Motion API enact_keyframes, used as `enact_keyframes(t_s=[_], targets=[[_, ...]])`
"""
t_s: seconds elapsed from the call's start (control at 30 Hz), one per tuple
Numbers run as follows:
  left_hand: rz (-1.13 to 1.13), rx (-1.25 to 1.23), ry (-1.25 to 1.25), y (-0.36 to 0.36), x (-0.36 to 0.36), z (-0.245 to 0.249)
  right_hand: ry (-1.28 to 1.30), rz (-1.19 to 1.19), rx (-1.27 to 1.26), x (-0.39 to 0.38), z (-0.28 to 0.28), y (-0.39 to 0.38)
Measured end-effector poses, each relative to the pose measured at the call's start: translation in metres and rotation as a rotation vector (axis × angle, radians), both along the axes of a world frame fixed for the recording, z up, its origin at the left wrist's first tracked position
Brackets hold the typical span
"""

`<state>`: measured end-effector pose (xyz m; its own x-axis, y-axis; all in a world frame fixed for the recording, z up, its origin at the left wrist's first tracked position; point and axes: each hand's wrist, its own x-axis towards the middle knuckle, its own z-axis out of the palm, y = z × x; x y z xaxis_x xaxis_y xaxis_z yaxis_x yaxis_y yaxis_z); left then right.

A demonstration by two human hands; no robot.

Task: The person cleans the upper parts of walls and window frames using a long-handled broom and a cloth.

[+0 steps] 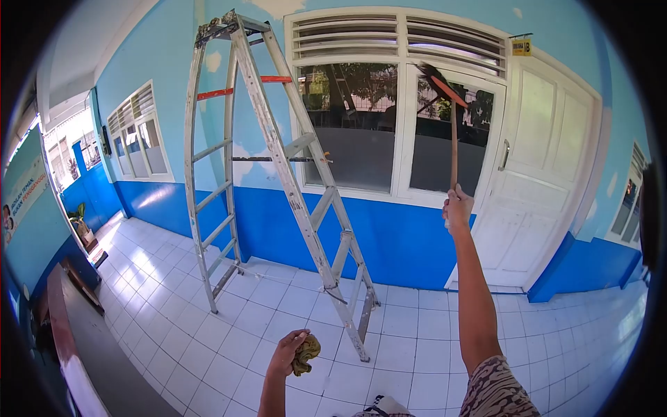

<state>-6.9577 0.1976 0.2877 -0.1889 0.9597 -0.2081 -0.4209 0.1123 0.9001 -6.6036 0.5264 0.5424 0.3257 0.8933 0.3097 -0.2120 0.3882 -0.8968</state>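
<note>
My right hand (458,208) is wrapped round the lower end of a long wooden handle (454,149). At the handle's top, a brush with a red-orange block (448,91) and dark bristles is raised in front of the window (455,135) beside the white door. Low in the view, my left hand (286,353) holds a crumpled olive-brown cloth (306,354) in its closed fingers, above the tiled floor. An aluminium stepladder (260,104) stands unfolded between the hands and the wall, to the left of the brush.
A white door (535,167) with a metal handle is at the right. The wall (389,236) is blue below and light blue above. White tiles (278,326) cover the floor. At the lower left is a grey surface (118,354) with a red-and-white edge; a potted plant (80,219) stands farther back.
</note>
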Motion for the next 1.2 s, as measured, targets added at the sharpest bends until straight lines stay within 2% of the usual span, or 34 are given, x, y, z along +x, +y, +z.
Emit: enact_keyframes(t_s=[0.07,0.13,0.27,0.3,0.37,0.5,0.57,0.8,0.9,0.97,1.1,1.2], targets=[[0.008,-0.022,-0.032,-0.015,-0.008,-0.014,-0.186,-0.158,-0.059,0.001,-0.043,-0.004],[0.033,-0.030,-0.053,-0.015,-0.009,-0.020,-0.285,-0.151,-0.141,-0.003,-0.078,-0.017],[-0.075,-0.044,-0.055,-0.001,0.014,-0.016,-0.232,0.180,-0.350,-0.017,-0.137,-0.038],[-0.078,-0.046,-0.053,0.001,0.020,-0.015,-0.228,0.177,-0.352,-0.020,-0.150,-0.036],[-0.124,-0.024,-0.028,0.003,0.030,-0.010,-0.244,0.397,-0.435,-0.031,-0.167,-0.031],[-0.106,-0.111,-0.040,-0.013,0.027,-0.018,-0.258,0.483,-0.483,-0.070,-0.185,-0.035],[-0.058,-0.122,-0.057,-0.032,0.015,-0.036,-0.165,0.510,-0.482,-0.090,-0.196,-0.030],[0.231,-0.278,-0.078,-0.117,-0.021,-0.088,-0.226,0.491,-0.393,-0.105,-0.131,0.005],[0.280,-0.343,-0.137,-0.125,-0.012,-0.099,-0.146,0.607,-0.410,-0.098,-0.106,0.024],[0.282,-0.348,-0.142,-0.109,0.002,-0.103,0.180,0.774,-0.557,-0.093,-0.097,0.039],[0.228,-0.316,-0.172,-0.055,0.038,-0.094,0.339,0.843,-0.643,-0.059,-0.118,0.085],[0.214,-0.310,-0.174,-0.007,0.065,-0.090,0.404,0.702,-0.712,-0.002,-0.138,0.093]])
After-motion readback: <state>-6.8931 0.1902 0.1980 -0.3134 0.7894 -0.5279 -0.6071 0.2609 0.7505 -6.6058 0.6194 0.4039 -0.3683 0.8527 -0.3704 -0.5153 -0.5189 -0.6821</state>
